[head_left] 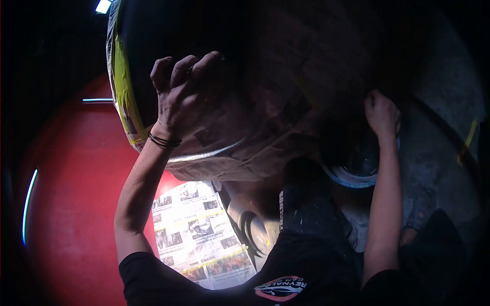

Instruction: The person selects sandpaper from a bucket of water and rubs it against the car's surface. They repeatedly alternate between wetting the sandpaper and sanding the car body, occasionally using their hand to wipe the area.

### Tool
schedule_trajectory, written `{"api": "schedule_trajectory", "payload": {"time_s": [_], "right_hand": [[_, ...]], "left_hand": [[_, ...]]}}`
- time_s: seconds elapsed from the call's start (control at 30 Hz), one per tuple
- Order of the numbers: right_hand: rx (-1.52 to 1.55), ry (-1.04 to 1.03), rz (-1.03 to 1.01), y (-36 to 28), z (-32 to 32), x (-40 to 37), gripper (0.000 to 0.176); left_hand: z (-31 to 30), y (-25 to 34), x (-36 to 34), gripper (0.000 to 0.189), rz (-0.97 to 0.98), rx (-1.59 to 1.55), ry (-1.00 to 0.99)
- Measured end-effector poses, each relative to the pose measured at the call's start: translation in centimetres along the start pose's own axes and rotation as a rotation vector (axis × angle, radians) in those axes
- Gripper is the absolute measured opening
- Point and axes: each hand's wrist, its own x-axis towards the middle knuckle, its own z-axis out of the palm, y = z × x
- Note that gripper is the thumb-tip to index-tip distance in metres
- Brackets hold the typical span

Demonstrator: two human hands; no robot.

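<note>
My left hand [181,94] rests with curled fingers on a car body panel covered in masking paper [265,97], near its yellow-green taped edge [122,76]. Thin black bands circle that wrist. My right hand [382,115] presses against the dark lower part of the same masked panel, just above a round grey-rimmed opening [352,176]. Neither hand clearly holds a separate object; whether the right fingers pinch paper or tape is too dark to tell.
Sheets of newspaper [201,234] taped with yellow strips hang below the panel. A red painted body surface [71,178] fills the left. Grey floor [439,153] with a yellow tape strip [468,140] lies at right. My dark-clothed knees are below.
</note>
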Motion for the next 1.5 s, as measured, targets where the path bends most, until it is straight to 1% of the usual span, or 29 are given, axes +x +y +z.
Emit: {"api": "schedule_trajectory", "payload": {"time_s": [0.03,0.1,0.2,0.3,0.43,0.5,0.6,0.63,0.7,0.8,0.83,0.9,1.0,1.1,1.13,1.17,1.23,1.33,1.37,1.43,1.5], "right_hand": [[0.002,-0.007,0.019,-0.2,-0.3,-0.1,0.023],[0.022,-0.007,0.014,-0.2,-0.4,-0.1,0.024],[0.028,-0.006,0.005,-0.5,-0.5,-0.1,0.024],[0.007,-0.011,0.016,-0.8,-0.9,-0.4,0.024],[-0.012,-0.027,0.033,-0.8,-0.9,0.0,0.024],[-0.012,-0.037,0.044,-0.9,-0.6,-0.1,0.023],[-0.036,-0.029,0.034,-0.4,-0.6,0.3,0.021],[-0.04,-0.031,0.027,-0.3,-0.4,0.1,0.02],[-0.017,-0.026,0.017,-0.5,-0.3,-0.2,0.02],[0.034,0.004,0.031,-0.3,-0.4,-0.3,0.02],[0.031,0.001,0.033,-0.3,-0.4,-0.2,0.02],[0.014,-0.015,0.035,-0.5,-0.4,0.0,0.021],[-0.011,-0.044,0.039,-0.7,-0.4,0.4,0.023],[-0.018,-0.06,0.028,-0.9,-0.8,0.1,0.025],[-0.015,-0.05,0.024,-1.0,-1.0,0.0,0.026],[-0.011,-0.035,0.024,-1.2,-1.1,-0.1,0.027],[-0.018,-0.041,0.031,-0.7,-0.6,0.0,0.025],[-0.017,-0.029,0.019,-0.3,-0.3,0.2,0.025],[-0.014,-0.027,0.014,-0.5,-0.3,0.1,0.025],[-0.002,-0.059,0.044,-0.5,-0.5,0.1,0.026],[0.004,-0.064,0.063,-0.5,-0.6,0.2,0.026]], "left_hand": [[-0.3,-0.4,-0.6,0.035,-0.008,0.02,-0.007],[-0.4,-0.8,-1.1,0.034,-0.019,-0.003,-0.021],[1.0,0.1,0.3,0.033,0.031,-0.023,-0.018],[1.9,0.6,0.8,0.035,0.012,-0.016,-0.042],[0.7,0.5,-1.6,0.036,-0.028,0.076,-0.028],[0.5,0.2,-0.1,0.036,-0.016,0.094,-0.027],[2.0,-2.0,5.3,0.035,-0.029,0.099,0.044],[2.8,-3.1,6.4,0.037,0.013,0.086,0.056],[2.9,-2.8,6.4,0.036,-0.009,0.057,0.061],[1.4,-0.8,2.3,0.036,0.025,0.138,-0.041],[1.5,-0.6,1.1,0.035,0.041,0.098,-0.007],[0.7,-0.7,2.0,0.036,0.055,0.111,-0.062],[1.3,-1.6,6.1,0.035,0.09,0.285,-0.098],[1.4,-1.6,7.4,0.032,0.089,0.228,-0.177],[1.4,-0.5,7.1,0.031,0.075,0.276,-0.253],[1.7,0.3,5.8,0.032,0.12,0.32,-0.247],[2.4,0.7,4.1,0.027,0.235,0.217,-0.108],[0.4,-0.3,5.8,0.037,0.119,0.272,-0.251],[0.4,-1.5,6.2,0.035,0.113,0.157,-0.105],[0.3,-1.6,5.9,0.03,0.107,0.23,-0.096],[1.3,0.0,4.3,0.028,0.025,0.197,-0.27]]}}
